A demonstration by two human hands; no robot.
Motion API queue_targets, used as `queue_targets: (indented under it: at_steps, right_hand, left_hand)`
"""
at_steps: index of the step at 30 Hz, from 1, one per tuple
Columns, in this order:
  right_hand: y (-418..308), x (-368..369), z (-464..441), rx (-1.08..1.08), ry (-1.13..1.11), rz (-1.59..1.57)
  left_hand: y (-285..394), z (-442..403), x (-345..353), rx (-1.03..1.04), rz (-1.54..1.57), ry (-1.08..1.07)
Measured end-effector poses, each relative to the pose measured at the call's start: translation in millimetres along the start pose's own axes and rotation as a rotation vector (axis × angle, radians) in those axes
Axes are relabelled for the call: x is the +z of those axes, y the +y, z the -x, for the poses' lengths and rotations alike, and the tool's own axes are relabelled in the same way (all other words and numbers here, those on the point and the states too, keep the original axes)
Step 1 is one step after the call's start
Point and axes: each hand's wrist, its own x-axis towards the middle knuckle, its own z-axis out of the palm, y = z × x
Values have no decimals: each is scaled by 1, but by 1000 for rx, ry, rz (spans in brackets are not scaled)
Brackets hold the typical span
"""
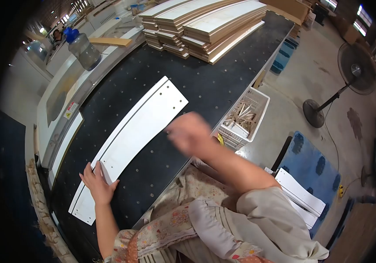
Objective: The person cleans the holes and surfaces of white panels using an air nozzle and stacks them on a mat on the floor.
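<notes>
1 curved white panel [128,136], flat on black tabletop [135,188]; your left hand [99,185] on it, fingers spread; your right hand [190,134] nearby, blurred, grip indeterminable.

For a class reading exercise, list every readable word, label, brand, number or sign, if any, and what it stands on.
No words or numbers can be read.
Red, white and yellow label on the pale frame beside the black table: too small to read.
White panel: no writing visible.
</notes>
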Motion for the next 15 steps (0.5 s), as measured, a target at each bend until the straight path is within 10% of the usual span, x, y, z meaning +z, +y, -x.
queue_targets:
  at_steps: [6, 10, 15]
  right_hand:
    - [-71, 117, -68, -351, -602, 234]
    - [-71, 174, -83, -101, -1175, 420]
    - [-67, 174, -84, -179, -1063, 360]
  left_hand:
    - [4, 34, 8, 77, -19, 231]
    - [7, 43, 7, 57, 0, 250]
    - [21, 52, -10, -55, 97, 174]
